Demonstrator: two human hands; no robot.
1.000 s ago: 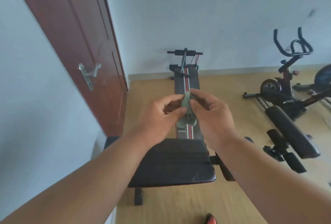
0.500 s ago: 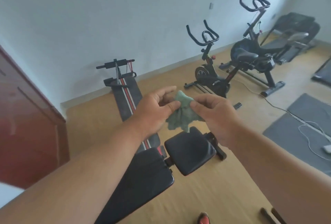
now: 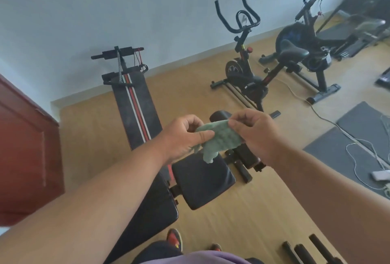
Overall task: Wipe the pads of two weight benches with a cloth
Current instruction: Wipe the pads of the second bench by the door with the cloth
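A pale green cloth (image 3: 219,139) hangs stretched between both hands at chest height. My left hand (image 3: 181,137) pinches its left corner, and my right hand (image 3: 253,132) pinches its right corner. Below them stands a black weight bench: its seat pad (image 3: 202,181) is under the cloth and its long back pad (image 3: 147,217) runs toward me under my left forearm. A second bench (image 3: 137,107), dark with a red and white stripe, lies on the floor toward the far wall.
Two exercise bikes (image 3: 244,56) (image 3: 304,48) stand at the back right, with a treadmill (image 3: 358,29) beyond. A grey mat (image 3: 337,151) with white cables lies right. A red-brown door (image 3: 25,158) is left. Black bars (image 3: 306,251) lie by my feet.
The view has swung right, away from the door and toward the bikes. My hands have pulled the bunched cloth apart, so it now spreads wider between them.
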